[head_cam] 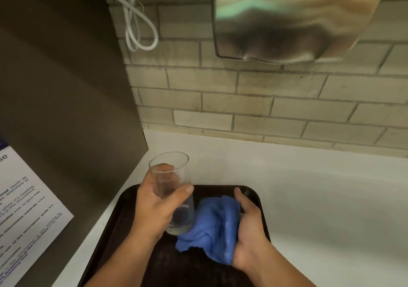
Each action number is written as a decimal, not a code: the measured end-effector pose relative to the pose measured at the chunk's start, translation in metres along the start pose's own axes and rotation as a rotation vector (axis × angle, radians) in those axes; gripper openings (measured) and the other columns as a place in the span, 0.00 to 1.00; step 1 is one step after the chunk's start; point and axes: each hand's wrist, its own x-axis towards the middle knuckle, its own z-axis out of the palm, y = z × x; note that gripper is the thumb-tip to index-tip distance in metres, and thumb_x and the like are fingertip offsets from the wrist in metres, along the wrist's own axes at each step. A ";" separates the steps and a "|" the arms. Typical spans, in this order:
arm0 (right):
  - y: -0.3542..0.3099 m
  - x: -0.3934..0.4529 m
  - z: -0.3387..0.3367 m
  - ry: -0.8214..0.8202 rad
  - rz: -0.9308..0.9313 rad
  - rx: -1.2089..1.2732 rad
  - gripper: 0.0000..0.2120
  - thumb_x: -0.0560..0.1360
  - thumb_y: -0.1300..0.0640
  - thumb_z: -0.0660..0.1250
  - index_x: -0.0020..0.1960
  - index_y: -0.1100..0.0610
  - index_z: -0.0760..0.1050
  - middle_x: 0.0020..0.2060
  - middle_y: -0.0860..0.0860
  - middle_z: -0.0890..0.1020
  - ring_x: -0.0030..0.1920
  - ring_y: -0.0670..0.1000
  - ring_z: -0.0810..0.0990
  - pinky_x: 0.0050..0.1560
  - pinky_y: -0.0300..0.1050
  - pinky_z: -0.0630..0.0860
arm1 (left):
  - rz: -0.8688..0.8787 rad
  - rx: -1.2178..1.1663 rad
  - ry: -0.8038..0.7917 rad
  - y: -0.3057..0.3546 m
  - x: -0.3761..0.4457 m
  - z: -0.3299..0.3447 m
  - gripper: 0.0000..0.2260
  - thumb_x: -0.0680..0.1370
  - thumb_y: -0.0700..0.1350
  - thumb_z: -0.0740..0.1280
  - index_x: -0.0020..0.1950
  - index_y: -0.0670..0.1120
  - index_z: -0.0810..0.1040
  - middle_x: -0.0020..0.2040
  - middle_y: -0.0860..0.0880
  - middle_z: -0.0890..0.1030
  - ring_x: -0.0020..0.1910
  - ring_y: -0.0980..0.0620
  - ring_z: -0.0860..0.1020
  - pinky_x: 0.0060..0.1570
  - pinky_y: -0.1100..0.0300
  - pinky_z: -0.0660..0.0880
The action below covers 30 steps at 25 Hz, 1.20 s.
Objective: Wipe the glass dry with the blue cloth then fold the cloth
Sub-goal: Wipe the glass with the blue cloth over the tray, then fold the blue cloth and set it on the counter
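A clear drinking glass (171, 177) is held tilted above the dark tray (123, 218), its mouth pointing up and away from me. My left hand (154, 209) grips it around the middle, thumb across the front. The blue cloth (214, 222) is bunched up just right of the glass base, touching it. My right hand (249, 236) holds the cloth from the right side, fingers curled behind it.
The tray lies on a white counter (309, 198) in a corner. A tiled wall (242, 101) stands behind, with a steel hand dryer (287, 17) and white cables (136, 21) mounted high. A dark panel with a printed notice (24, 216) runs along the left.
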 end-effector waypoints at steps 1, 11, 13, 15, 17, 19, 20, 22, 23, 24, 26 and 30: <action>-0.006 -0.002 -0.007 0.012 -0.047 0.044 0.40 0.73 0.34 0.65 0.51 0.76 0.82 0.47 0.73 0.83 0.46 0.69 0.87 0.44 0.61 0.84 | -0.050 -0.034 -0.016 -0.006 -0.002 -0.009 0.26 0.57 0.56 0.85 0.52 0.58 0.84 0.45 0.52 0.89 0.46 0.52 0.86 0.46 0.60 0.83; -0.049 -0.028 0.026 -0.271 -0.390 0.152 0.36 0.57 0.36 0.79 0.57 0.58 0.85 0.54 0.58 0.86 0.55 0.63 0.86 0.57 0.59 0.79 | -0.232 0.049 -0.409 -0.035 -0.023 -0.051 0.43 0.53 0.44 0.85 0.66 0.40 0.76 0.63 0.38 0.83 0.67 0.41 0.81 0.62 0.60 0.78; -0.049 -0.028 0.035 -0.298 -0.422 0.146 0.36 0.57 0.36 0.80 0.57 0.57 0.84 0.53 0.57 0.86 0.54 0.62 0.86 0.56 0.58 0.81 | -0.254 0.029 -0.388 -0.006 -0.008 -0.049 0.40 0.60 0.55 0.82 0.68 0.42 0.76 0.63 0.41 0.86 0.67 0.46 0.81 0.61 0.64 0.76; -0.046 -0.028 0.042 -0.360 -0.446 0.127 0.35 0.58 0.36 0.79 0.56 0.58 0.85 0.52 0.58 0.87 0.53 0.62 0.86 0.55 0.58 0.82 | -0.293 -0.023 -0.317 0.027 0.016 -0.031 0.34 0.71 0.68 0.70 0.65 0.43 0.81 0.61 0.43 0.88 0.65 0.47 0.83 0.64 0.55 0.76; -0.040 -0.030 0.045 -0.405 -0.445 0.088 0.33 0.61 0.36 0.77 0.56 0.59 0.85 0.53 0.59 0.87 0.54 0.63 0.86 0.54 0.58 0.82 | -0.368 -0.114 -0.287 0.057 0.037 -0.004 0.30 0.77 0.68 0.65 0.58 0.41 0.86 0.57 0.41 0.90 0.58 0.43 0.86 0.62 0.46 0.80; -0.038 -0.034 0.041 -0.454 -0.418 0.035 0.34 0.65 0.37 0.76 0.60 0.62 0.83 0.57 0.62 0.86 0.58 0.65 0.84 0.57 0.60 0.81 | -0.354 -0.140 -0.298 0.076 0.050 0.021 0.15 0.80 0.55 0.71 0.45 0.45 0.90 0.44 0.45 0.90 0.46 0.45 0.86 0.48 0.49 0.84; -0.041 -0.037 0.036 -0.482 -0.405 -0.003 0.35 0.67 0.39 0.76 0.63 0.63 0.81 0.59 0.64 0.84 0.60 0.66 0.83 0.60 0.61 0.79 | -0.337 -0.134 -0.294 0.080 0.056 0.032 0.12 0.81 0.46 0.72 0.39 0.46 0.89 0.39 0.47 0.89 0.41 0.48 0.85 0.41 0.54 0.84; -0.052 -0.049 0.020 -0.485 -0.401 -0.141 0.36 0.67 0.41 0.77 0.65 0.65 0.80 0.60 0.65 0.83 0.61 0.66 0.82 0.61 0.61 0.79 | -0.302 -0.115 -0.291 0.083 0.065 0.048 0.16 0.81 0.36 0.71 0.35 0.47 0.88 0.34 0.50 0.87 0.36 0.53 0.83 0.35 0.61 0.81; -0.061 -0.056 0.012 -0.425 -0.416 -0.248 0.36 0.64 0.41 0.79 0.62 0.65 0.81 0.58 0.65 0.84 0.58 0.65 0.83 0.58 0.60 0.80 | -0.273 -0.085 -0.329 0.083 0.067 0.056 0.16 0.81 0.35 0.71 0.35 0.48 0.88 0.33 0.51 0.87 0.35 0.55 0.83 0.35 0.63 0.80; -0.071 -0.062 0.006 -0.325 -0.430 -0.371 0.34 0.60 0.41 0.82 0.57 0.64 0.84 0.54 0.64 0.85 0.54 0.64 0.85 0.53 0.57 0.82 | -0.243 -0.044 -0.385 0.083 0.065 0.065 0.16 0.81 0.35 0.72 0.36 0.49 0.88 0.33 0.52 0.87 0.35 0.57 0.83 0.36 0.64 0.80; -0.093 -0.073 -0.002 -0.129 -0.476 -0.670 0.26 0.59 0.44 0.83 0.49 0.61 0.85 0.48 0.60 0.86 0.47 0.60 0.86 0.47 0.55 0.82 | -0.181 0.050 -0.509 0.083 0.057 0.088 0.15 0.80 0.36 0.73 0.37 0.51 0.88 0.34 0.54 0.87 0.37 0.58 0.84 0.40 0.64 0.81; -0.135 -0.094 -0.008 0.097 -0.541 -1.076 0.15 0.64 0.57 0.80 0.48 0.61 0.82 0.45 0.59 0.88 0.46 0.58 0.88 0.46 0.55 0.81 | -0.087 0.128 -0.682 0.086 0.043 0.126 0.15 0.79 0.33 0.74 0.40 0.53 0.89 0.38 0.55 0.89 0.42 0.57 0.85 0.45 0.62 0.84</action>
